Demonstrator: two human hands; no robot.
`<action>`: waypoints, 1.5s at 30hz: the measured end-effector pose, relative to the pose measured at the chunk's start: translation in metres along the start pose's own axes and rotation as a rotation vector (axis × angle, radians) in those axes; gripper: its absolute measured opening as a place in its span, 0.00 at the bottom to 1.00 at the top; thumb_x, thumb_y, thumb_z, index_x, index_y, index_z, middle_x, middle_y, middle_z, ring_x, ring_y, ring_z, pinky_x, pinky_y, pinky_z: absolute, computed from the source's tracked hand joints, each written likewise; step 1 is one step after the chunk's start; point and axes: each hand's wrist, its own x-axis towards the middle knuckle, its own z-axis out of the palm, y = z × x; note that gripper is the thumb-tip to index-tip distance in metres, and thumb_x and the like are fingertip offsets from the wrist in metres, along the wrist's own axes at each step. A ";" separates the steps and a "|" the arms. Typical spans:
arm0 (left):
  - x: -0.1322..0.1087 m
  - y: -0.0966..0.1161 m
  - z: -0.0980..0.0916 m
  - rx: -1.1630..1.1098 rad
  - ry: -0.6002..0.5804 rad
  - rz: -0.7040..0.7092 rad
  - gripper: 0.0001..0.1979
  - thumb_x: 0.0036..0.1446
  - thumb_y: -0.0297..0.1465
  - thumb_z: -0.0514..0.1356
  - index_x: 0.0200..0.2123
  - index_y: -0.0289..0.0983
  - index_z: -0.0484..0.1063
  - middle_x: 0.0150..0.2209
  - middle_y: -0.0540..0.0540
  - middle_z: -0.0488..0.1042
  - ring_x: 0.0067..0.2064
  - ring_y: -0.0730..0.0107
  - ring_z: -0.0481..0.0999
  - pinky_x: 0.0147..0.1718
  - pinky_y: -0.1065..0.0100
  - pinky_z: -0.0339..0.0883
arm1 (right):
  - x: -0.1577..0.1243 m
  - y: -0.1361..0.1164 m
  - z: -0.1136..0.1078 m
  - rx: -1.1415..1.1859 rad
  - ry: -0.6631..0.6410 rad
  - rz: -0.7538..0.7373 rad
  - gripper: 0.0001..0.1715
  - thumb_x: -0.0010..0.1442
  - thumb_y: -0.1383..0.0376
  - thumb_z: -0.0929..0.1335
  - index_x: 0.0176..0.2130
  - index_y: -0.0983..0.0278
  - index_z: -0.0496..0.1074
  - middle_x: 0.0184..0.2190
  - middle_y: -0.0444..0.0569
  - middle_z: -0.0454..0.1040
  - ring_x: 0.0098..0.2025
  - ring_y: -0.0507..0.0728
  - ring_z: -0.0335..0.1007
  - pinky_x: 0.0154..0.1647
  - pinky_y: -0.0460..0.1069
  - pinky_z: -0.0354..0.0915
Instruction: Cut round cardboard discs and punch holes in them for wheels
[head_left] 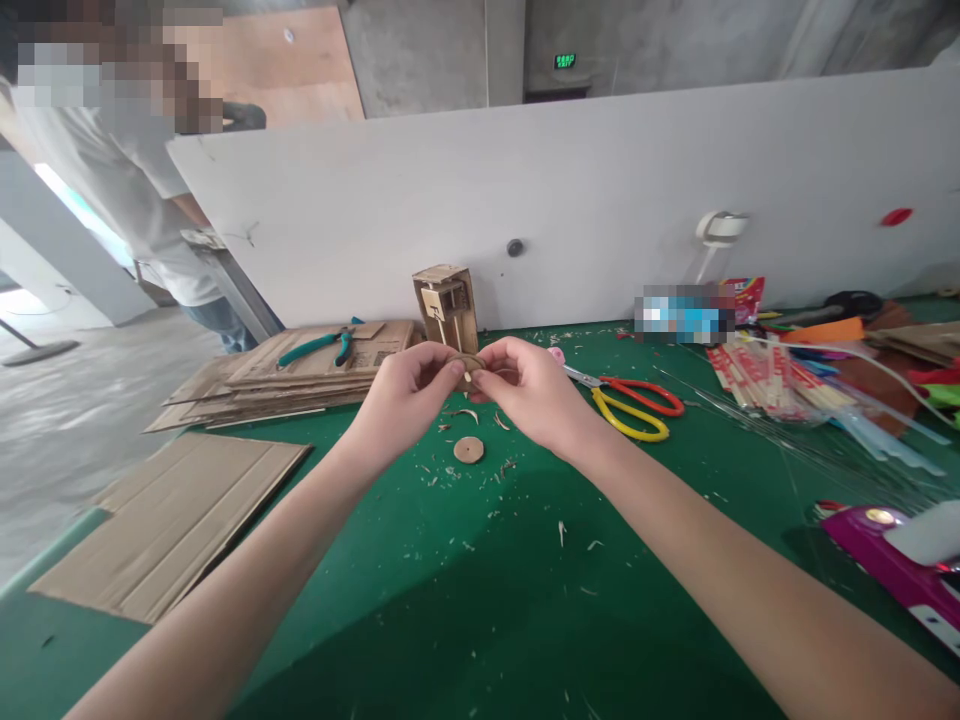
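Both hands meet over the table, pinching a small round cardboard piece (pixel 470 366) with a short pale stick end showing at its front. My left hand (pixel 417 388) grips it from the left, thumb and fingers closed. From the other side my right hand (pixel 522 388) holds it with fingers curled; its far side is hidden. Just below the hands a cardboard disc (pixel 469 450) with a small centre hole lies flat among scraps. Behind them stands an upright cardboard box model (pixel 448 305) with pale sticks inside.
Scissors (pixel 630 402) with red and yellow handles lie right of my hands. Teal pliers (pixel 319 345) rest on stacked cardboard (pixel 247 385) at left, near a loose sheet (pixel 176 520). A purple device (pixel 892 570), wires and wrapped sticks (pixel 765 375) occupy the right. A person (pixel 142 170) stands beyond the white partition (pixel 420 200).
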 end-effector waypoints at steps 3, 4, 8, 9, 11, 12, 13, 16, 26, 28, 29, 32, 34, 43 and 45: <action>0.000 -0.001 0.001 0.056 0.035 0.021 0.07 0.57 0.28 0.56 0.30 0.34 0.72 0.26 0.48 0.73 0.28 0.74 0.69 0.26 0.70 0.63 | -0.002 -0.001 0.003 -0.085 0.049 0.009 0.04 0.57 0.67 0.67 0.35 0.64 0.67 0.31 0.47 0.74 0.31 0.53 0.75 0.33 0.50 0.72; 0.000 -0.002 0.002 0.053 0.042 0.019 0.07 0.57 0.28 0.56 0.30 0.34 0.72 0.26 0.48 0.73 0.28 0.74 0.70 0.27 0.70 0.63 | -0.003 -0.001 0.003 -0.085 0.058 0.007 0.04 0.57 0.67 0.67 0.35 0.64 0.67 0.31 0.47 0.74 0.31 0.53 0.75 0.34 0.50 0.72; 0.000 -0.006 0.005 -0.150 0.038 -0.048 0.08 0.57 0.32 0.58 0.34 0.34 0.73 0.31 0.45 0.76 0.32 0.71 0.74 0.32 0.67 0.69 | -0.001 0.002 0.006 0.115 0.069 0.013 0.05 0.56 0.67 0.68 0.36 0.65 0.67 0.33 0.48 0.75 0.34 0.52 0.75 0.40 0.51 0.73; 0.000 -0.007 0.006 -0.219 0.027 -0.060 0.09 0.56 0.33 0.58 0.35 0.34 0.73 0.33 0.44 0.77 0.34 0.70 0.74 0.33 0.66 0.70 | 0.000 0.003 0.007 0.180 0.077 0.028 0.05 0.56 0.67 0.68 0.35 0.65 0.67 0.34 0.48 0.75 0.34 0.52 0.75 0.43 0.51 0.72; 0.000 -0.010 0.006 -0.296 0.015 -0.066 0.09 0.56 0.33 0.59 0.37 0.34 0.73 0.36 0.43 0.77 0.35 0.69 0.75 0.35 0.65 0.71 | 0.001 0.004 0.008 0.267 0.093 0.061 0.05 0.56 0.66 0.68 0.35 0.65 0.66 0.35 0.49 0.75 0.36 0.52 0.75 0.46 0.52 0.71; 0.000 -0.010 0.006 -0.291 0.011 -0.059 0.08 0.56 0.33 0.59 0.37 0.34 0.73 0.36 0.43 0.77 0.36 0.69 0.76 0.35 0.65 0.71 | 0.001 0.005 0.007 0.283 0.093 0.075 0.05 0.56 0.66 0.68 0.34 0.64 0.66 0.36 0.49 0.75 0.38 0.52 0.75 0.47 0.52 0.71; 0.001 -0.011 0.005 -0.256 0.007 -0.046 0.08 0.56 0.32 0.59 0.37 0.34 0.73 0.36 0.43 0.77 0.36 0.69 0.76 0.35 0.65 0.71 | 0.001 0.004 0.006 0.282 0.083 0.082 0.05 0.56 0.66 0.68 0.34 0.64 0.66 0.36 0.49 0.75 0.38 0.53 0.74 0.47 0.52 0.71; 0.002 -0.012 -0.001 -0.040 -0.022 0.051 0.07 0.56 0.29 0.57 0.37 0.34 0.72 0.33 0.45 0.76 0.34 0.70 0.74 0.32 0.67 0.68 | 0.001 0.001 0.000 0.167 -0.023 0.026 0.05 0.58 0.66 0.67 0.37 0.63 0.67 0.37 0.49 0.75 0.38 0.53 0.74 0.44 0.52 0.71; -0.003 -0.008 -0.002 0.283 0.055 0.271 0.06 0.58 0.27 0.54 0.38 0.35 0.69 0.35 0.44 0.74 0.36 0.68 0.73 0.33 0.66 0.67 | -0.006 -0.011 -0.009 -0.242 0.004 -0.209 0.07 0.60 0.67 0.64 0.39 0.65 0.71 0.34 0.49 0.77 0.35 0.54 0.74 0.38 0.51 0.69; -0.003 -0.008 0.000 0.194 0.048 0.249 0.06 0.58 0.27 0.54 0.38 0.35 0.69 0.36 0.44 0.74 0.37 0.69 0.74 0.34 0.66 0.69 | -0.007 -0.009 -0.006 -0.230 0.031 -0.227 0.07 0.60 0.66 0.64 0.39 0.65 0.71 0.34 0.49 0.77 0.36 0.54 0.74 0.38 0.51 0.69; -0.003 -0.008 0.000 0.142 0.033 0.235 0.06 0.58 0.26 0.54 0.38 0.35 0.68 0.36 0.44 0.74 0.37 0.69 0.74 0.35 0.67 0.70 | -0.007 -0.008 -0.006 -0.219 0.037 -0.226 0.07 0.60 0.66 0.64 0.39 0.65 0.71 0.34 0.49 0.77 0.36 0.54 0.74 0.38 0.51 0.69; -0.001 -0.011 0.000 0.016 -0.025 0.207 0.07 0.56 0.26 0.56 0.39 0.36 0.66 0.37 0.44 0.73 0.38 0.70 0.75 0.34 0.68 0.72 | -0.007 -0.008 -0.005 -0.193 0.023 -0.202 0.07 0.60 0.65 0.65 0.38 0.65 0.70 0.34 0.49 0.77 0.36 0.54 0.74 0.37 0.50 0.69; 0.000 -0.013 -0.002 0.012 -0.055 0.203 0.08 0.55 0.26 0.57 0.40 0.36 0.66 0.38 0.45 0.73 0.39 0.69 0.75 0.35 0.68 0.72 | -0.007 -0.010 -0.006 -0.223 0.003 -0.196 0.08 0.61 0.63 0.65 0.38 0.64 0.71 0.35 0.48 0.77 0.36 0.54 0.74 0.36 0.49 0.69; -0.003 -0.010 -0.002 0.228 -0.014 0.255 0.08 0.55 0.25 0.55 0.39 0.36 0.71 0.33 0.46 0.74 0.35 0.69 0.74 0.34 0.66 0.69 | -0.009 -0.010 -0.008 -0.621 0.063 -0.354 0.06 0.63 0.66 0.63 0.35 0.64 0.69 0.31 0.46 0.76 0.30 0.52 0.69 0.33 0.49 0.61; -0.002 -0.010 -0.001 0.217 -0.014 0.241 0.08 0.55 0.25 0.55 0.39 0.36 0.71 0.33 0.47 0.74 0.34 0.70 0.73 0.32 0.67 0.68 | -0.009 -0.009 -0.008 -0.600 0.074 -0.346 0.06 0.62 0.66 0.63 0.34 0.64 0.69 0.31 0.47 0.76 0.29 0.52 0.69 0.33 0.49 0.62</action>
